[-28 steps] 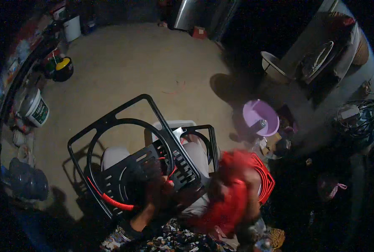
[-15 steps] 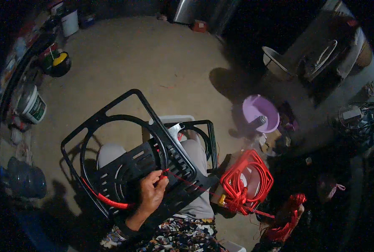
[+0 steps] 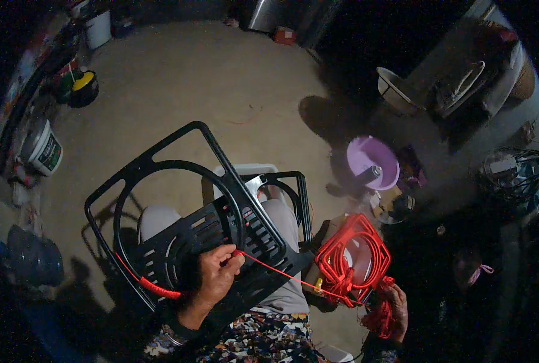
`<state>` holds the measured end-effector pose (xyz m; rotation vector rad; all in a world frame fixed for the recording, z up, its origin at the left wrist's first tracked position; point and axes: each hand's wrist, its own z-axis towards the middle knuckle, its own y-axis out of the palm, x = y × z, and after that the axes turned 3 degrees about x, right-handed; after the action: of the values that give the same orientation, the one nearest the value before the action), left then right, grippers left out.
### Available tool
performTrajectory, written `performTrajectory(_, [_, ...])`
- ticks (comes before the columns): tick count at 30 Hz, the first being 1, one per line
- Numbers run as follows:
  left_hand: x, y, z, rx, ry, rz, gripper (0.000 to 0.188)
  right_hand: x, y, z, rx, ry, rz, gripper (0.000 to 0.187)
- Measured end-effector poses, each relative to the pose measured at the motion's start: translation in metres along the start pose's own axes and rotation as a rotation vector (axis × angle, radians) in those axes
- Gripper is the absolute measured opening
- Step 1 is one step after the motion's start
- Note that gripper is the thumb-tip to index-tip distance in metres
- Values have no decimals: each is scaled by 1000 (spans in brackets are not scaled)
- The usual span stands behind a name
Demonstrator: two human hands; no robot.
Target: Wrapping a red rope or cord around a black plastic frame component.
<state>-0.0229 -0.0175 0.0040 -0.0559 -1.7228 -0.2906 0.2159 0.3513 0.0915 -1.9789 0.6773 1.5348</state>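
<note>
Across my lap lies a black frame [image 3: 251, 289] with a slatted panel and a rounded loop, tilted up on its left. Red cord is wrapped tightly round part of its lower left bar, forming a red wrapping [image 3: 159, 289]. My left hand [image 3: 214, 279] is closed at the frame's lower middle, pinching a red cord [image 3: 275, 270]. From those fingers the cord runs taut to the right, past a red frame [image 3: 381, 237] that has coils of red cord on it. Beyond its near corner my right hand [image 3: 398, 308] is closed round a bundle of red cord [image 3: 379, 317].
A second, smaller black frame [image 3: 301, 187] stands beyond my knees by a white container [image 3: 254, 170]. Farther right is a purple basin [image 3: 357, 154] with a grey cylinder in it. A white bucket [image 3: 47, 151] and a large water bottle [image 3: 33, 254] line the left side.
My right hand has come inward to the left with the cord bundle, close to the red frame. The cord between my hands now shows as a straight line. My left hand keeps its pinch.
</note>
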Motion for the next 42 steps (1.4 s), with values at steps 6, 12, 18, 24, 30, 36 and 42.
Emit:
performTrajectory(6, [-8, 3, -5, 55, 86, 67, 24, -76, 145, -1, -249, 213, 13, 25])
performTrajectory(12, [8, 11, -13, 85, 224, 277, 24, -36, 253, 24, -517, -536, -738, 25])
performTrajectory(18, [-7, 8, -18, 108, 331, 520, 27, -2, 309, 33, -505, -930, -1359, 27])
performTrajectory(24, [-4, 2, -17, 164, 387, 545, 24, -4, 312, 19, -588, -1030, -1208, 45])
performTrajectory(30, [2, 7, -20, 159, 376, 562, 17, 0, 271, 20, -564, -863, -1184, 42])
performTrajectory(36, [3, 9, -21, 163, 490, 643, 18, 2, 311, 32, -570, -888, -966, 45])
performTrajectory(42, [4, -2, -19, 179, 430, 592, 29, -15, 306, 28, -507, -1101, -931, 30])
